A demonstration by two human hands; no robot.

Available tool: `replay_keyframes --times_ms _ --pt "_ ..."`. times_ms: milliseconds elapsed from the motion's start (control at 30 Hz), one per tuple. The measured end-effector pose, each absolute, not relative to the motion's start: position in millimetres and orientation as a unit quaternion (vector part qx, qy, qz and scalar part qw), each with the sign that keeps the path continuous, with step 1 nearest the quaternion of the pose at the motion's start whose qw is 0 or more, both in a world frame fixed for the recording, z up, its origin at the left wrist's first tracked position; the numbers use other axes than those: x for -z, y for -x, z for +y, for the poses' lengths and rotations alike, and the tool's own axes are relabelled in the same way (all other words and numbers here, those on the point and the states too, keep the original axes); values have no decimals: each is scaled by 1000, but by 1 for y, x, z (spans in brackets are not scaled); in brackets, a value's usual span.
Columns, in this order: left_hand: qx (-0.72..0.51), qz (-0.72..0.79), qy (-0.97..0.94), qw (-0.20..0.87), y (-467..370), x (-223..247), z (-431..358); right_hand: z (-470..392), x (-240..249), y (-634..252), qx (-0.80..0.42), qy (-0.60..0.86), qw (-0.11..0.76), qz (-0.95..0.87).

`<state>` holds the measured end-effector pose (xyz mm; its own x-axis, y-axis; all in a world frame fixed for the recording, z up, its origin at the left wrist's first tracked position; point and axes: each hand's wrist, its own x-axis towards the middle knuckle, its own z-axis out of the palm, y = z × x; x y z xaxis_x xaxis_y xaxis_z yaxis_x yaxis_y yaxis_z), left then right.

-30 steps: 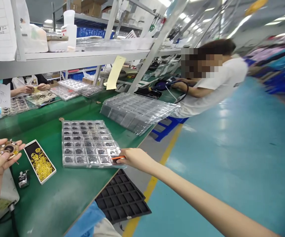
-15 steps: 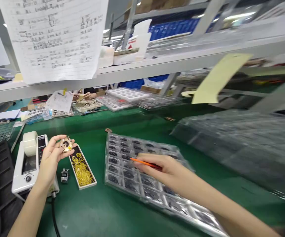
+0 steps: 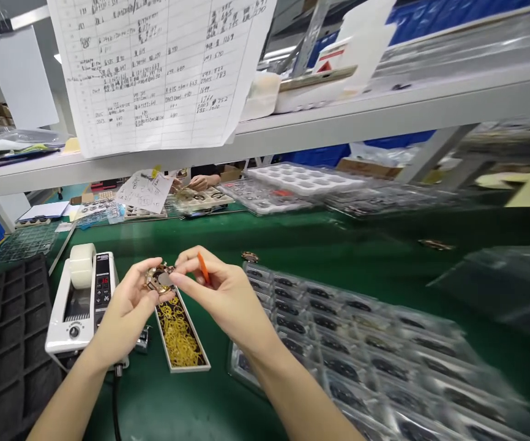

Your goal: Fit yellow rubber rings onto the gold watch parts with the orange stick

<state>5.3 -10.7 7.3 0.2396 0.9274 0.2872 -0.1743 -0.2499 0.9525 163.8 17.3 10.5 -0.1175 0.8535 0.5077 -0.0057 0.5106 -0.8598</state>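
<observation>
My left hand (image 3: pixel 127 303) holds a round gold-coloured metal part (image 3: pixel 155 277) by its edge, above the far end of a narrow white-rimmed box (image 3: pixel 190 369) of yellow rings. At the part's right side are the closed fingertips of my right hand (image 3: pixel 216 288), which also grips an orange tool (image 3: pixel 203 268). A small grey disc shows between these fingertips and the part. To the right lies a clear compartment tray (image 3: pixel 329 324) with dark round pieces in its pockets.
A white tape dispenser (image 3: pixel 58 334) and a black tray (image 3: pixel 12 349) stand left. Small metal parts (image 3: pixel 250 256) lie behind the clear tray. A shelf (image 3: pixel 320 128) with a hanging handwritten sheet (image 3: pixel 155 73) crosses above. Another person's hand (image 3: pixel 203 182) shows beyond.
My right hand has moved left from the clear tray to the round part in my left hand. The orange tool now points upward. The view has turned left.
</observation>
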Motion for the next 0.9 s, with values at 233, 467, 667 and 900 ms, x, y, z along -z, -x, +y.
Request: replay_keyframes --times_ms 233,467,667,900 --pt "-518 308 -600 525 -14 -4 -11 15 -9 -172 -341 327 578 -665" --pt "-522 331 -602 506 -18 -2 -14 12 -7 -168 -287 346 588 -672" --pt "-523 347 -593 505 -21 -1 -13 10 3 -157 -225 360 632 -648" --pt "-550 365 -571 488 -27 5 -11 12 9 -151 -177 370 650 -640"
